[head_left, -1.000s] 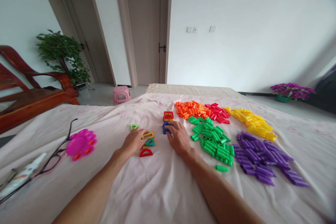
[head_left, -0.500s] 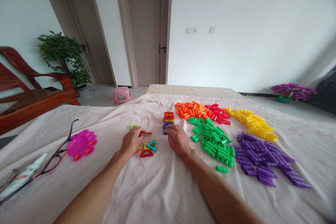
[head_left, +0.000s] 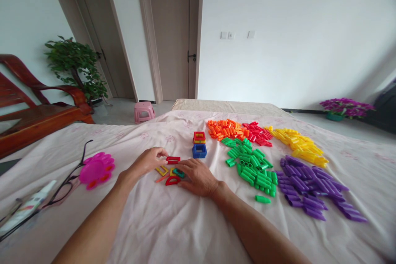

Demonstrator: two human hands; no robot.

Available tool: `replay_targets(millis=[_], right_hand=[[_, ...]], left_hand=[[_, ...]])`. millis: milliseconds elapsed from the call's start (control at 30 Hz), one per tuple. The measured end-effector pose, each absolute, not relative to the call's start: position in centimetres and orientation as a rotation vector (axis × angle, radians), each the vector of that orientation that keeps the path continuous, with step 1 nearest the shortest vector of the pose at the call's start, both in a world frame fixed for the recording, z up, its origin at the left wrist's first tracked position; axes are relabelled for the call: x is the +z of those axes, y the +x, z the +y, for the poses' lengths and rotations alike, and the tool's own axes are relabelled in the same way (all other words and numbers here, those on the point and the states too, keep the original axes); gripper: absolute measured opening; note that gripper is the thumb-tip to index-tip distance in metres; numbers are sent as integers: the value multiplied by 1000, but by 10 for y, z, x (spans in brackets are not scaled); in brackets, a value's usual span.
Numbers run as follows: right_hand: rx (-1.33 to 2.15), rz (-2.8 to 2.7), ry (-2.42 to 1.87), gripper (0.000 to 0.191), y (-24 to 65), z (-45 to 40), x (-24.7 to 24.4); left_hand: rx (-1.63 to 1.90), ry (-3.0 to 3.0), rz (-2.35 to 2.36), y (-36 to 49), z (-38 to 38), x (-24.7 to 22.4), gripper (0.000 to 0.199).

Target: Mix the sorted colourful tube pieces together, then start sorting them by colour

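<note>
My left hand [head_left: 152,160] is curved with thumb and fingers apart, beside a flat red rectangular frame [head_left: 173,160]. My right hand [head_left: 198,176] reaches over the small pile of shapes, fingers spread, its fingertips at a teal triangle [head_left: 177,173]. A red half-round piece [head_left: 172,180] and a yellow piece [head_left: 161,170] lie between the hands. Beyond my right hand stand a blue stack of square frames [head_left: 199,151] and a red and yellow stack [head_left: 199,137].
Piles of orange [head_left: 225,129], red [head_left: 257,133], yellow [head_left: 298,145], green [head_left: 254,165] and purple tubes [head_left: 312,185] lie right. A pink tray [head_left: 96,170], eyeglasses [head_left: 63,189] and a white bottle [head_left: 29,206] lie left on the cloth [head_left: 148,231].
My right hand has left the blue stack and moved down and left to the loose shapes. My left hand has opened, and the red frame now lies near its fingertips.
</note>
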State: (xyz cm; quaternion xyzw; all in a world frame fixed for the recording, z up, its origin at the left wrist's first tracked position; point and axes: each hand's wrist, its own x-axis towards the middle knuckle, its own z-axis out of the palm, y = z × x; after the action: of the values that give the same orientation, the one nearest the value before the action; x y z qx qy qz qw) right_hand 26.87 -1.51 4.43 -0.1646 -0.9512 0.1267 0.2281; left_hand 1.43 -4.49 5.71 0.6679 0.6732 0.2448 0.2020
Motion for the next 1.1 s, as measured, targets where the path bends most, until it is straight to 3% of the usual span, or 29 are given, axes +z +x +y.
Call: replay_targets(millis=[233, 533, 933, 1100], right_hand=[[332, -2598, -578, 30, 265, -17, 44], [388, -2360, -989, 30, 266, -7, 30], [211, -2422, -927, 24, 269, -9, 37], [165, -2497, -971, 33, 268, -10, 38]], left_hand=[[522, 1922, 1852, 8, -52, 55, 38], [388, 1913, 1902, -3, -53, 54, 35], [210, 1926, 1927, -3, -56, 54, 10], [167, 1929, 1961, 3, -57, 62, 6]])
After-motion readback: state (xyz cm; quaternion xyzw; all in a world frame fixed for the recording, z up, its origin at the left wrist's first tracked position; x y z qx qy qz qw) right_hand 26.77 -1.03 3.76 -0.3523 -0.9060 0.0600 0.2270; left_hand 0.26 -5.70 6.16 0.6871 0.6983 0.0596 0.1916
